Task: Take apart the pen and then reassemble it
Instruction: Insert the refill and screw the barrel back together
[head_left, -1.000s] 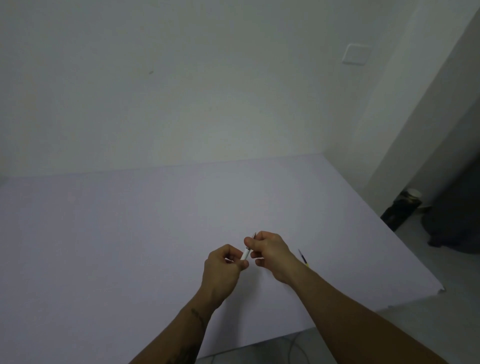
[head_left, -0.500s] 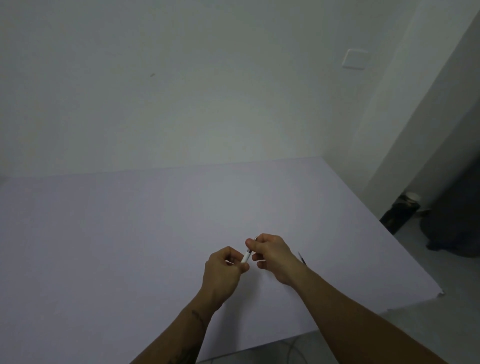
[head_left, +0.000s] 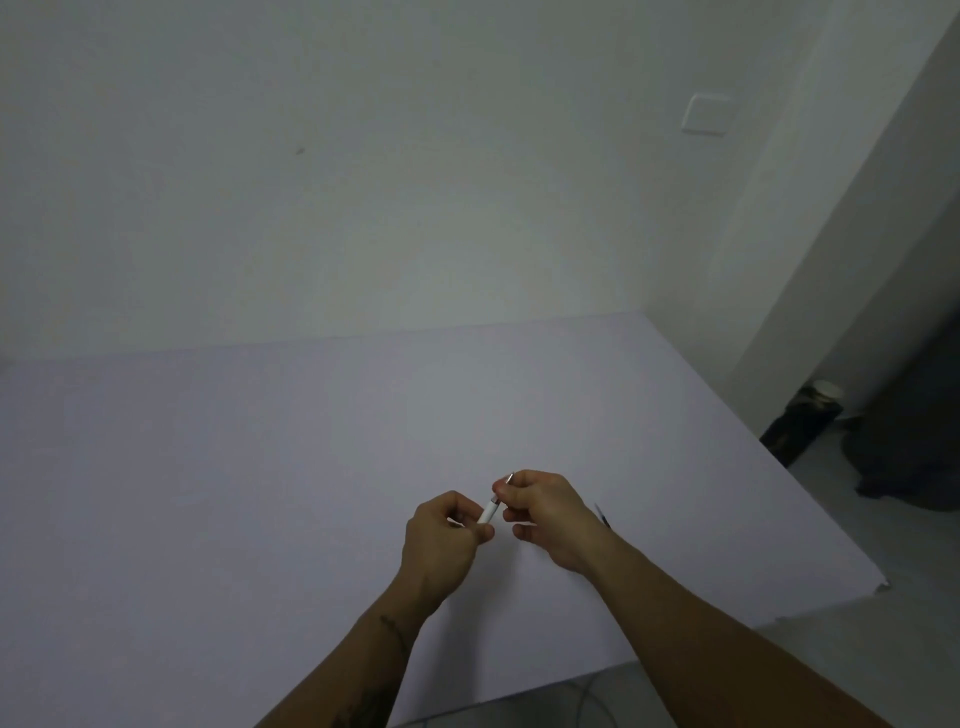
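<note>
We held the pen (head_left: 490, 510) just above the table (head_left: 260, 467), near its front edge, so that any small part that slipped would drop onto the pale surface and not the floor. Our left hand (head_left: 441, 535) was curled nearly closed around the white barrel, thumb and fingers pinching it to stop it from turning. Our right hand (head_left: 545, 512) was half closed, its thumb and forefinger pinched on the dark tip end, where a thin point (head_left: 511, 475) poked out above the knuckles; the other fingers stayed loosely bent and held nothing that we could see. The two hands sat close together, each on one end, which we judged was a grip for twisting the tip section against the barrel (whether we were unscrewing it or screwing it back on could not be told from this view). The pen tilted up and away to the right, keeping the joint between the hands in sight.

A thin dark piece (head_left: 602, 515) lay on the table just beside our right wrist, partly hidden by it; we took it for a pen part set aside within easy reach, though it was too small to name.
</note>
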